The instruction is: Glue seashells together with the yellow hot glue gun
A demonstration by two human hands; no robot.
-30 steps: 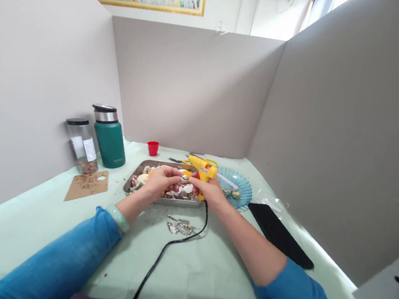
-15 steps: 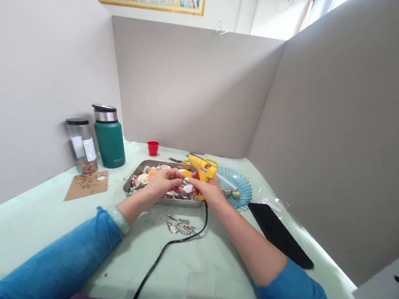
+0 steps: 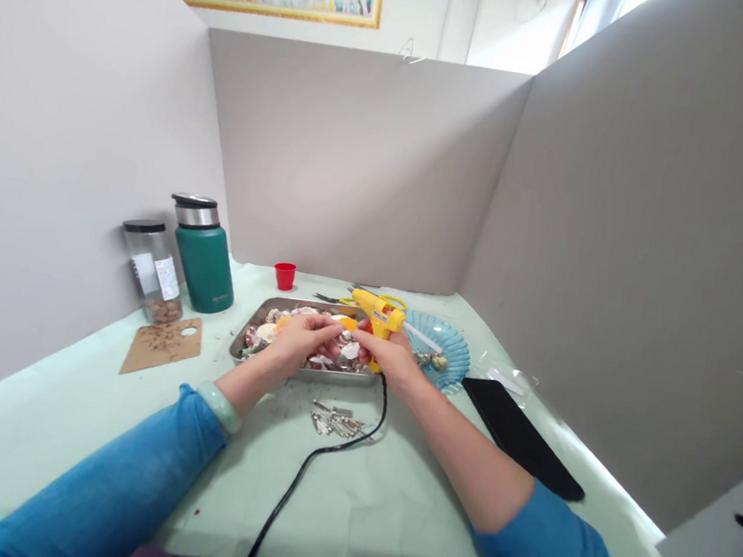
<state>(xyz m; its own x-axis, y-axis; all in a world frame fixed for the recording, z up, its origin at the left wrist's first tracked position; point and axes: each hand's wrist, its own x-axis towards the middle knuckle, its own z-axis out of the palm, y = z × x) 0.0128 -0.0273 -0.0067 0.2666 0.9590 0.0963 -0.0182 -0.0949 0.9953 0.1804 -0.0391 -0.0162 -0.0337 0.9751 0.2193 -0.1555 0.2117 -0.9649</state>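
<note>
Close fingertip work above the tray [image 3: 307, 377], which sits toward the far edge of the worktop [image 3: 90, 452], near mid-width. Shells [image 3: 267, 333] heaped inside it.

Left hand [image 3: 301, 342]: grip nearly closed, thumb and fingers drawn together; a small pale piece [image 3: 345, 336] shows between the two hands' fingertips, but cannot tell which hand has hold of it. Right hand [image 3: 397, 357]: thumb reaching left, fingers curled around the handle area of the yellow glue gun [image 3: 377, 312]; contact partly hidden, firmness of hold unclear. Nozzle points toward the far edge, angled left.

Step in hand, my reading: positioning or inspecting a small piece at the fingertips. Next move seems to call for a steady left pinch, fingers clear of the nozzle, and slack in the cord [image 3: 302, 467], which runs to the near edge beside loose metal pieces [image 3: 341, 424].
</note>
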